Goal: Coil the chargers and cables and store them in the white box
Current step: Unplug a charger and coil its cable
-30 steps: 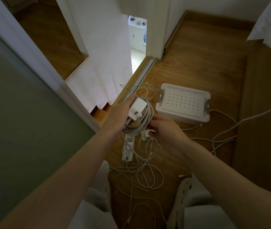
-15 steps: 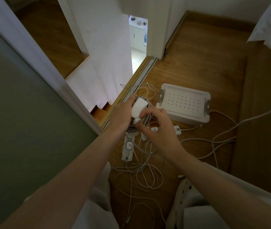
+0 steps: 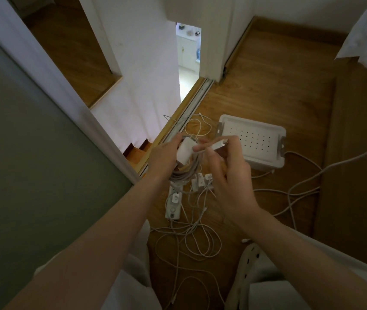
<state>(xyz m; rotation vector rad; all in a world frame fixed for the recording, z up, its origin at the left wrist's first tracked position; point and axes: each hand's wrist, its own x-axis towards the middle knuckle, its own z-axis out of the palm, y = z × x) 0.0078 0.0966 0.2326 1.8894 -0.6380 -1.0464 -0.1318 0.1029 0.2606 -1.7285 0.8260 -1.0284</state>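
Nearest, on the wood floor: tangled loose cables (image 3: 191, 240), a power strip (image 3: 173, 204) at their far edge. Above that, left hand (image 3: 164, 157) curled round a white charger (image 3: 186, 151) and its coiled cable (image 3: 184, 173), the charger against the fingertips. Just right, right hand (image 3: 229, 182) pinching the cable end (image 3: 217, 146) between thumb and curled fingers. Farther right, white box (image 3: 265, 163) on the floor, apart from both hands.

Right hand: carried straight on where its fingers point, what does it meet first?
Likely the white charger brick gripped by the left hand; the right hand, pinching a cable plug, points up-left at it. Depth unclear.
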